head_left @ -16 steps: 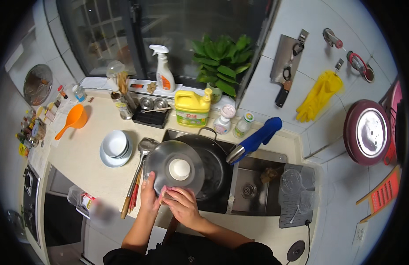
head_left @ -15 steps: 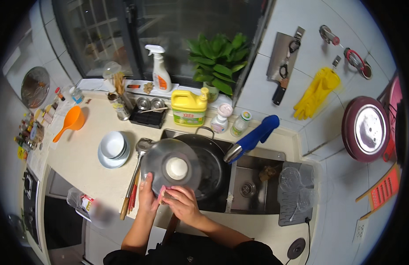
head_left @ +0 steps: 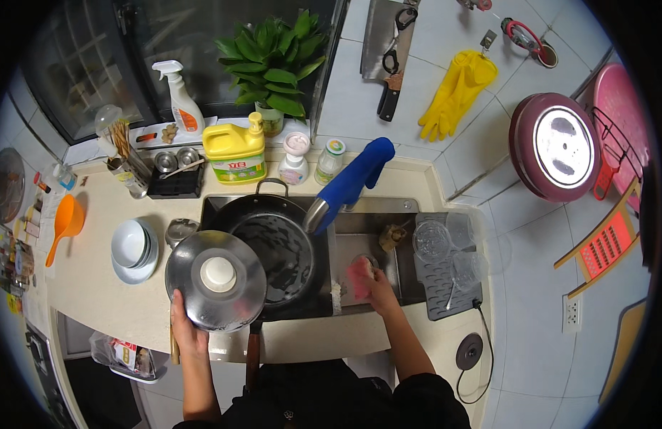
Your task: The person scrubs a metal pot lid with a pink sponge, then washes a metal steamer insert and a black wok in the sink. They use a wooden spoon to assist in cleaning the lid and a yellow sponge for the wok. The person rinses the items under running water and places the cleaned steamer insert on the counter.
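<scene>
My left hand (head_left: pixel 188 329) grips the near left rim of a round steel pan lid (head_left: pixel 234 289) with a white knob, held tilted over the counter edge. The lid overlaps the left side of a black wok (head_left: pixel 270 250), which rests over the left basin, its wooden handle (head_left: pixel 253 354) toward me. Over the right sink basin (head_left: pixel 345 247), my right hand (head_left: pixel 379 292) is closed on a soft pink sponge or cloth (head_left: pixel 360 277). That thing is smeared by motion, so its exact kind is unclear. The faucet in a blue sleeve (head_left: pixel 354 179) leans between the basins.
Stacked pale bowls (head_left: pixel 133 243) and an orange ladle (head_left: pixel 68 218) stand left. A yellow detergent jug (head_left: pixel 234 154), a pump bottle (head_left: pixel 294 157) and a jar (head_left: pixel 330 161) line the back. A brown lump (head_left: pixel 392 237) lies in the right basin. Clear containers (head_left: pixel 435 243) sit on a grey mat (head_left: pixel 452 304).
My hands were together at the lid's rim; now the right has moved off to the right basin with the pink thing. The left keeps the lid, and the view has shifted right.
</scene>
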### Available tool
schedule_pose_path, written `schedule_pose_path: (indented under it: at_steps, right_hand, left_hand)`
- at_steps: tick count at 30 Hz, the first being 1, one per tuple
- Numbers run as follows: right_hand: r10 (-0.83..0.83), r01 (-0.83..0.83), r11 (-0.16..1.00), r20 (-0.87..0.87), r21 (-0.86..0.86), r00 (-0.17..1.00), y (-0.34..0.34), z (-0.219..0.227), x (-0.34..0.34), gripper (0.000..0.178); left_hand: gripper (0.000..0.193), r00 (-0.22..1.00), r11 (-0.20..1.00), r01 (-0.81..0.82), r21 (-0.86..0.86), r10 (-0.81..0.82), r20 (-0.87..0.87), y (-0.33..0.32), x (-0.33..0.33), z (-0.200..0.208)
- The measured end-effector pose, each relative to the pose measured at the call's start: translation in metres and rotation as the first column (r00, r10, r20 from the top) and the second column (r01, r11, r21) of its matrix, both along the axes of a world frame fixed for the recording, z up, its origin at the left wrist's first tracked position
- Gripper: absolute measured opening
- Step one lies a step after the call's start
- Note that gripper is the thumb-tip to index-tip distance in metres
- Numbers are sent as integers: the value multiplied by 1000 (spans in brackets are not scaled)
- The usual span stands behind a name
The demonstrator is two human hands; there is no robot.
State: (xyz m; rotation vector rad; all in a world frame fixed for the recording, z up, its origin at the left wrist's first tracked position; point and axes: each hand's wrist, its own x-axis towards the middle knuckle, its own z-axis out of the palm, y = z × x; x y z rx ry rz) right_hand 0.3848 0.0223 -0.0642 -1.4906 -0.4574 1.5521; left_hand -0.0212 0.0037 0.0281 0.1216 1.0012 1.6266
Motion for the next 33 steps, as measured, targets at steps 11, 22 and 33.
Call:
schedule_pose_path:
  at_steps: [11, 22, 33]
  right_hand:
    - [143, -249, 888, 282, 386, 949, 18, -60, -16, 26]
    - [290, -373, 879, 287, 297, 913, -24, -96, -54, 29]
    - [-148, 50, 960, 348, 274, 926, 154, -111, -30, 49]
  left_hand:
    - [37, 999, 1000, 8, -7, -8, -34, -4, 4, 6]
    - [41, 999, 999, 29, -24, -30, -45, -11, 6, 7]
    - [42, 993, 996, 80, -45, -83, -89, -12, 9, -2]
